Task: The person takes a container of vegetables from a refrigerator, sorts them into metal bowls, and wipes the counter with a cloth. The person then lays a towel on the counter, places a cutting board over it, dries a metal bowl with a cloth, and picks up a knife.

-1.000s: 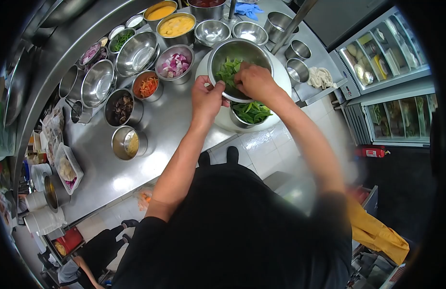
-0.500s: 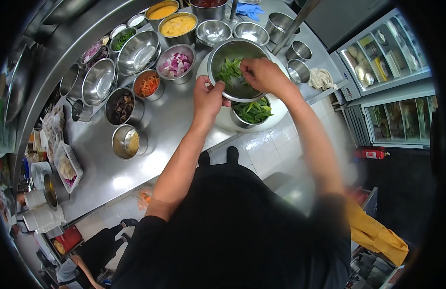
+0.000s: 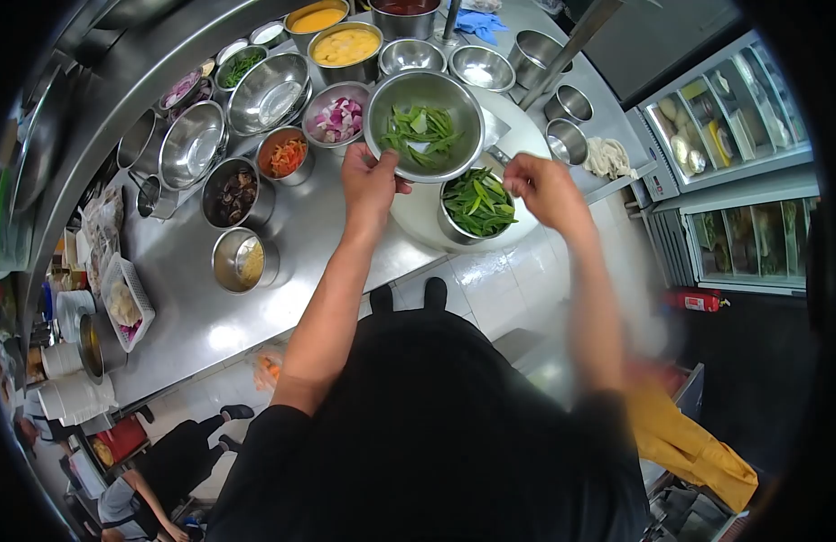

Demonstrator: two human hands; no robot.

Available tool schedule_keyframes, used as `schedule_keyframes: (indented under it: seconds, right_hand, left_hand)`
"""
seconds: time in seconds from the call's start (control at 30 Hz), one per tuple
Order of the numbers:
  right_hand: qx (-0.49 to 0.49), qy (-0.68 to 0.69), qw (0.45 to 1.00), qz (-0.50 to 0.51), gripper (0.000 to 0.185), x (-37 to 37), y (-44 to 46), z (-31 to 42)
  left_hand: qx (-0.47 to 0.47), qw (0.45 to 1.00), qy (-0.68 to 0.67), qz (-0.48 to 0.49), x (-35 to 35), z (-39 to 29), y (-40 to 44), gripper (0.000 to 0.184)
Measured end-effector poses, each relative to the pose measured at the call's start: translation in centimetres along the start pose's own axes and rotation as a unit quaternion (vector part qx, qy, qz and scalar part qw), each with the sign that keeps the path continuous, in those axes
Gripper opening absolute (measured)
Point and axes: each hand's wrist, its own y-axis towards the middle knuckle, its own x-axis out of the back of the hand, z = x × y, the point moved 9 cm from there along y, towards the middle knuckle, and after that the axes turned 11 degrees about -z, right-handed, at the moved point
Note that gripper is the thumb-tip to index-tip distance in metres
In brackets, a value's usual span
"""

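My left hand (image 3: 371, 187) grips the rim of a steel mixing bowl (image 3: 472, 99), thumb on top. Inside the bowl lie cut green vegetable pieces (image 3: 424, 131). My right hand (image 3: 551, 194) has its fingers curled together beside a steel pot (image 3: 450, 215) full of sliced greens (image 3: 480, 204). Whether anything is in those fingers is hidden. Partly covered by the bowl, a broad knife (image 3: 496, 126) lies on the round white cutting board (image 3: 530, 135); its handle ends close to my right fingertips.
Left of the bowl stand containers of chopped onion (image 3: 338, 120), carrot strips (image 3: 285, 158), dark mushrooms (image 3: 230, 194) and minced garlic (image 3: 252, 263). Behind are yellow liquid (image 3: 345, 45) and steel bowls (image 3: 483, 69). A cloth (image 3: 607, 158) lies right. Another person (image 3: 151, 492) is at lower left.
My right hand has come out of the bowl and moved right and down beside the pot of greens. My left hand has shifted the bowl left, uncovering the knife and more of the pot.
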Motion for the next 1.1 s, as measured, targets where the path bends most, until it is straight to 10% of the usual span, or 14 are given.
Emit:
schedule_keyframes:
  seconds: [0.4, 0.73, 0.9, 1.1]
  right_hand:
    - [0.256, -0.297, 0.911, -0.128, 0.011, -3.3, 3.8, 4.6]
    - [0.134, -0.236, 0.962, -0.009, 0.010, -0.1, 0.5, 3.2]
    - [0.178, -0.124, 0.969, -0.118, 0.011, -1.9, 1.8, 5.5]
    - [0.179, -0.289, 0.937, -0.087, 0.011, -7.4, 5.2, 3.7]
  left_hand:
    - [-0.018, 0.999, 0.006, 0.041, -2.1, -1.4, -2.5, 0.018]
    - [-0.036, 0.999, -0.006, -0.020, 2.3, -1.7, -1.1, 0.015]
    - [-0.022, 1.000, -0.016, -0.014, 1.1, -1.9, -2.2, 0.014]
    - [-0.040, 0.999, 0.003, 0.017, -0.6, -1.3, -3.9, 0.015]
